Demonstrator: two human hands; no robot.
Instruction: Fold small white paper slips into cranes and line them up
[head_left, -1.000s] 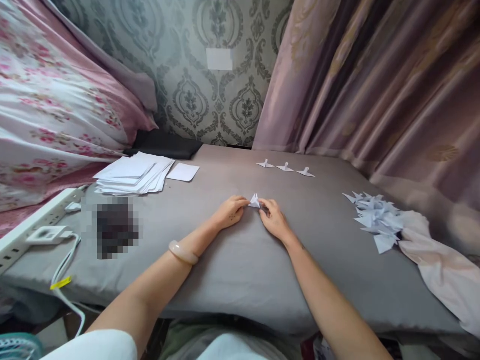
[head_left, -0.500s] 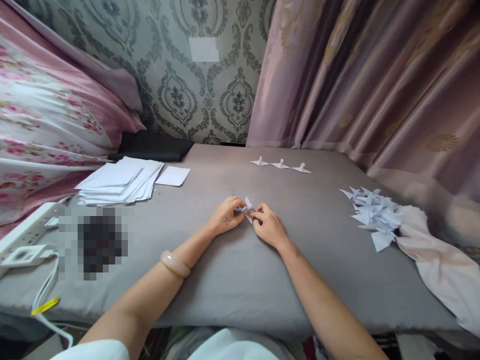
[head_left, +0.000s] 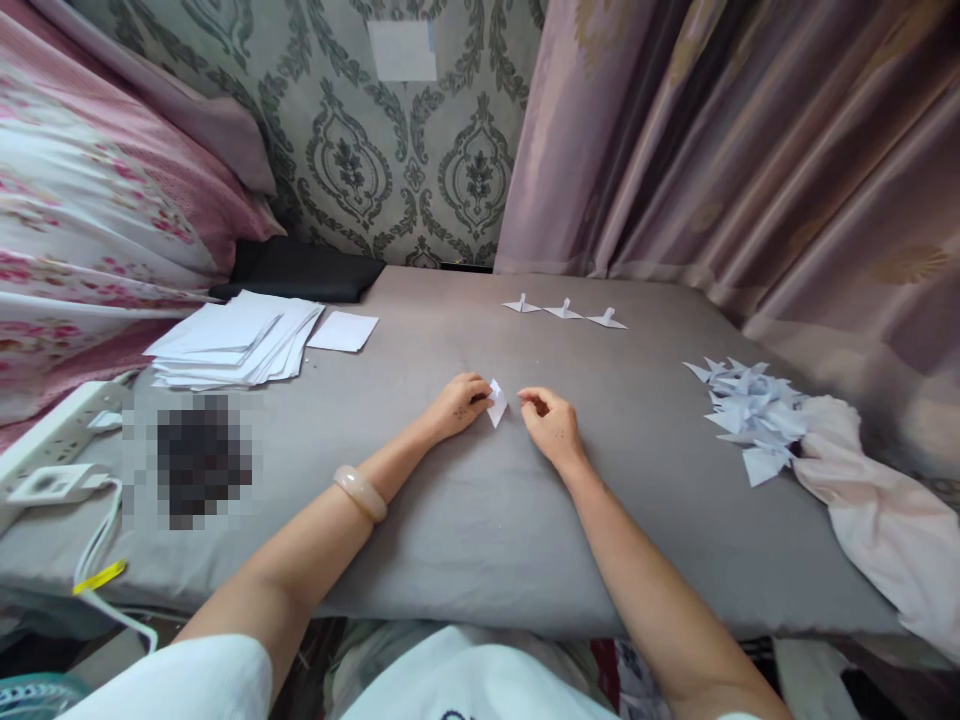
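Note:
My left hand (head_left: 460, 405) is closed on a small white folded paper crane (head_left: 497, 403), pinching it at its left side above the grey cloth. Its pointed right part sticks out past the fingertips; the rest is hidden by the fingers. Just right of it, apart from the paper, my right hand (head_left: 551, 425) is loosely curled, with nothing visible between thumb and fingers. Further back, three white paper cranes (head_left: 562, 309) stand in a slanting row. A heap of paper cranes (head_left: 757, 405) lies at the right.
Stacked white paper sheets (head_left: 240, 340) lie at the left, with a smaller white paper (head_left: 343, 331) beside them. A black folded item (head_left: 300, 270) rests behind. At the left edge is a power strip (head_left: 56, 430) with cables. Pale fabric (head_left: 862, 480) lies right.
My right hand has let go of the paper crane and moved a little to the right. The left hand keeps hold of it. The view has tilted slightly downward.

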